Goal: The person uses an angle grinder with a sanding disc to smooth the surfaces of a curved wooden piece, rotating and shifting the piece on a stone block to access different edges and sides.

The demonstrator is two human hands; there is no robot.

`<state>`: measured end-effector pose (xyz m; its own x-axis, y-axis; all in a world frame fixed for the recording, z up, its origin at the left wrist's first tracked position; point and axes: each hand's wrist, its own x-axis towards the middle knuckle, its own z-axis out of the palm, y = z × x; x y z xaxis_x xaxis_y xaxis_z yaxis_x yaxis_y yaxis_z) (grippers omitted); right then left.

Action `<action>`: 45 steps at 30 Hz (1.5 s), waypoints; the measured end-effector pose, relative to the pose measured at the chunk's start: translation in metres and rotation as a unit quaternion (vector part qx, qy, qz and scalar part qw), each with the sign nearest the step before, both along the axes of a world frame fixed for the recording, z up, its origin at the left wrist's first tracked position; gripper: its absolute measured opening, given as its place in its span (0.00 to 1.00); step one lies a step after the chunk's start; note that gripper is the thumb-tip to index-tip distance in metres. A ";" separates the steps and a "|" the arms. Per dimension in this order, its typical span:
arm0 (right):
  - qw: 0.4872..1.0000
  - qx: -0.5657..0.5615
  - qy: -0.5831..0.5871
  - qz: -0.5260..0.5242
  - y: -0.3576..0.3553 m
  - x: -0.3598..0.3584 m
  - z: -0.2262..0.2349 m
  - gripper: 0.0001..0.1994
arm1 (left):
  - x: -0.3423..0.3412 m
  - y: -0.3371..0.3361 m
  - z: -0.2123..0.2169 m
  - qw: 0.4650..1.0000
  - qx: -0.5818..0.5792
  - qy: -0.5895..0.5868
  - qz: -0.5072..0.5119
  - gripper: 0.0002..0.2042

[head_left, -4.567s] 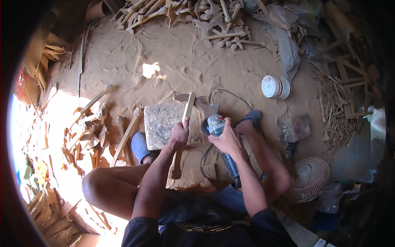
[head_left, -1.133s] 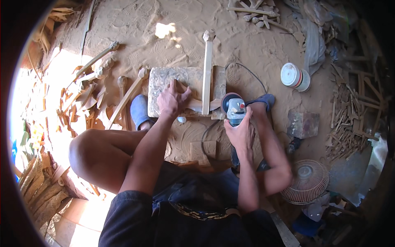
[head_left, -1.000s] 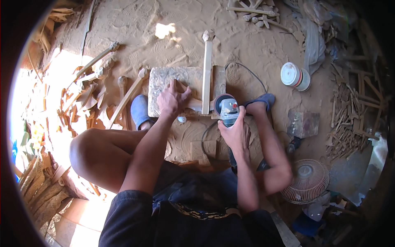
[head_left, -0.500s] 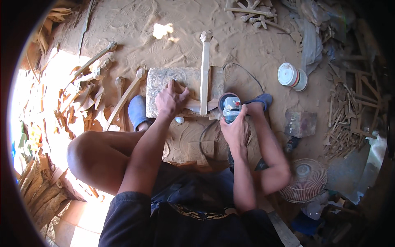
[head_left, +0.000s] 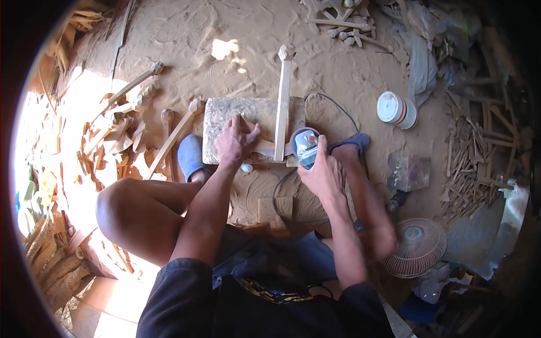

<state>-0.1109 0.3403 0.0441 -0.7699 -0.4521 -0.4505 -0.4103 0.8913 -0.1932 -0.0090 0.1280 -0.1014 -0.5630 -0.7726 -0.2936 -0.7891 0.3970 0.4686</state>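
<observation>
My right hand (head_left: 325,176) is wrapped around an angle grinder (head_left: 307,147) fitted with a round disc. The disc sits at the right end of a curved wooden piece (head_left: 264,148) on a worn block (head_left: 217,115). With thumb and fingers spread over it, my left hand (head_left: 235,143) grips that wooden piece and presses it down on the block. A long squared wooden leg (head_left: 283,107) with a carved knob at its far end lies across the block, over the piece, between my hands. My palm hides part of the piece.
Carved wooden legs (head_left: 174,138) and offcuts lie to the left. A white tub (head_left: 397,110), a box-like block (head_left: 408,172) and a fan (head_left: 415,247) stand at right, near a heap of wood sticks (head_left: 468,169). A cable (head_left: 341,105) loops behind the grinder.
The grinder has moved left and turned, bringing its disc closer to the long leg. My left hand keeps its hold on the wooden piece. The whole view has shifted slightly.
</observation>
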 end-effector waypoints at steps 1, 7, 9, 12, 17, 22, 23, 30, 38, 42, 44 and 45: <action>1.000 0.000 0.000 0.003 -0.005 0.000 0.003 0.49 | 0.001 0.000 0.000 1.000 0.002 0.001 0.003 0.38; 0.999 0.017 -0.014 0.037 -0.024 0.000 0.005 0.50 | 0.003 -0.002 0.004 1.000 0.026 -0.014 0.004 0.38; 0.998 0.031 0.003 0.051 -0.023 0.000 0.003 0.50 | 0.000 0.000 0.008 0.999 0.031 -0.011 0.010 0.39; 0.998 0.035 -0.002 0.047 -0.030 0.000 0.006 0.47 | 0.006 -0.001 0.001 1.000 0.027 0.007 0.010 0.39; 0.995 0.057 0.011 0.078 -0.036 -0.002 0.005 0.42 | 0.007 -0.002 -0.004 0.999 0.014 0.033 0.003 0.38; 0.987 0.082 0.040 0.129 -0.042 -0.012 0.002 0.42 | 0.005 -0.001 -0.001 0.999 0.019 0.028 0.001 0.39; 0.983 0.094 0.053 0.151 -0.043 -0.015 0.000 0.43 | 0.005 -0.002 -0.001 0.999 0.019 0.028 0.000 0.39; 0.988 0.069 0.063 0.123 -0.035 -0.034 0.000 0.45 | 0.004 -0.005 0.002 0.999 0.039 0.011 0.005 0.39; 0.999 0.023 -0.018 0.022 -0.016 -0.047 -0.008 0.41 | 0.005 -0.004 0.002 0.999 0.044 0.013 0.002 0.40; 0.998 0.050 -0.034 -0.007 -0.009 -0.054 -0.004 0.41 | 0.004 -0.002 -0.005 0.999 0.035 -0.001 0.000 0.41; 1.000 0.026 0.011 0.007 -0.003 -0.054 -0.001 0.41 | 0.003 -0.001 -0.006 0.999 0.032 0.002 0.000 0.41; 1.000 0.024 0.015 0.004 0.002 -0.053 0.001 0.41 | 0.003 0.001 -0.006 1.000 0.022 0.006 0.001 0.41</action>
<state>-0.1638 0.3422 0.0454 -0.7796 -0.4367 -0.4489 -0.4224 0.8959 -0.1378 -0.0064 0.1293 -0.1079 -0.5648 -0.7601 -0.3212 -0.7844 0.3737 0.4951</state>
